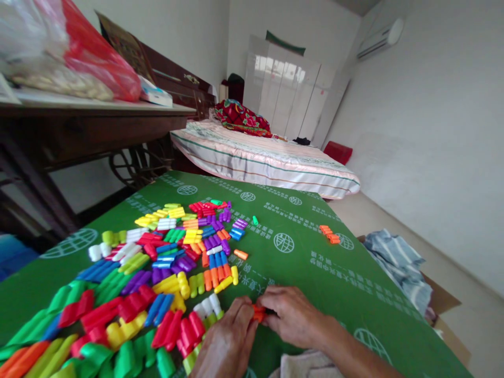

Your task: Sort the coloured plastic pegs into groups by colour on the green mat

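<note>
An orange plastic piece [259, 313] is pinched between both of my hands at the front of the green table. My left hand [230, 338] has its fingers closed on the piece's left side and hides part of it. From the right, my right hand [289, 314] grips the same piece with thumb and fingers. Just left of my left hand lie white and lime pieces [208, 307]. Beyond them spreads a big pile of small plastic tube pieces [134, 302], in red, green, blue, purple, yellow and orange, many joined side by side.
The green printed board [291, 262] forms the tabletop. Several orange pieces [329, 234] lie apart at its right. A sewing-machine table [90, 110] with plastic bags [94, 58] stands left, a bed [268, 157] behind. Striped cloth [396, 268] lies over a cardboard box [441, 294] at right.
</note>
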Action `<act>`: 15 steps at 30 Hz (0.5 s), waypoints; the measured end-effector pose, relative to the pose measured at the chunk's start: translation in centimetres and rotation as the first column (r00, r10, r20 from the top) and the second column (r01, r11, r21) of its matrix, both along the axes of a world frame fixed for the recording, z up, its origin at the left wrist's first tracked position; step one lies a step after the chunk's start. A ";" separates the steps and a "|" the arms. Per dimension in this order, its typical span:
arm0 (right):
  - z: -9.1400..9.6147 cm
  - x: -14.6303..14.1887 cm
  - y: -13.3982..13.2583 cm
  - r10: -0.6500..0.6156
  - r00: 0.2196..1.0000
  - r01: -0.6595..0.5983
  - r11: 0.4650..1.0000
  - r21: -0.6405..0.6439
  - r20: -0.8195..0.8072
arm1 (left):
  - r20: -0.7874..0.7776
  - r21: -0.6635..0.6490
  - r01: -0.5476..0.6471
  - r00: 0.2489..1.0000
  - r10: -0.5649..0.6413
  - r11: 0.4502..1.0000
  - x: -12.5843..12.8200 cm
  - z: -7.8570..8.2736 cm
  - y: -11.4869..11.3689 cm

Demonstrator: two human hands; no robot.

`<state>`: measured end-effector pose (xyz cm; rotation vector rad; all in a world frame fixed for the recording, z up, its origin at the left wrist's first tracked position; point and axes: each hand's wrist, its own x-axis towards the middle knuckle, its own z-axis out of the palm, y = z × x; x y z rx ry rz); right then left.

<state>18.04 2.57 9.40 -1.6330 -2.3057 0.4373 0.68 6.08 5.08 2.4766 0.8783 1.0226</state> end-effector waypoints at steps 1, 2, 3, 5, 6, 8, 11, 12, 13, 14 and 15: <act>-0.2 -0.1 0.0 -0.003 1.000 0.003 1.000 0.004 0.024 | 0.010 -0.004 0.009 1.000 -0.009 1.000 0.0 0.1 0.0; -0.5 -0.1 0.0 -0.004 0.999 0.004 1.000 0.007 0.043 | 0.019 -0.007 0.015 1.000 -0.015 1.000 0.0 0.1 -0.1; -0.6 -0.2 0.0 -0.005 0.998 0.005 1.000 0.008 0.057 | 0.024 -0.008 0.022 0.999 -0.021 1.000 0.1 0.2 -0.1; -0.8 -0.3 -0.1 -0.008 0.998 0.007 1.000 0.007 0.067 | 0.019 0.004 0.031 0.999 -0.031 1.000 0.1 0.3 -0.2; -0.8 -0.3 -0.2 -0.007 0.997 0.007 1.000 0.004 0.071 | 0.008 0.018 0.032 0.999 -0.032 0.999 0.2 0.3 -0.2; -0.6 0.1 -0.1 -0.004 0.996 0.004 1.000 0.003 0.089 | -0.017 0.072 0.016 1.000 -0.015 0.997 0.2 0.2 -0.2; -0.4 2.1 0.7 -0.049 0.986 0.046 0.999 0.022 0.162 | -0.039 0.189 -0.028 0.999 0.036 0.982 0.0 0.1 -0.2; -0.3 3.1 1.2 -0.094 0.976 0.089 0.996 0.033 0.198 | -0.043 0.224 -0.034 0.998 0.045 0.974 -0.1 0.0 -0.3; -0.3 4.4 1.7 -0.154 0.959 0.147 0.988 0.046 0.239 | -0.048 0.252 -0.032 0.998 0.046 0.967 -0.1 0.0 -0.3; -0.3 5.8 2.3 -0.227 0.931 0.219 0.974 0.060 0.284 | -0.053 0.272 -0.025 0.998 0.041 0.962 -0.2 0.0 -0.3; -0.3 7.3 3.0 -0.303 0.893 0.296 0.952 0.073 0.332 | -0.058 0.287 -0.015 0.998 0.033 0.958 -0.2 0.0 -0.4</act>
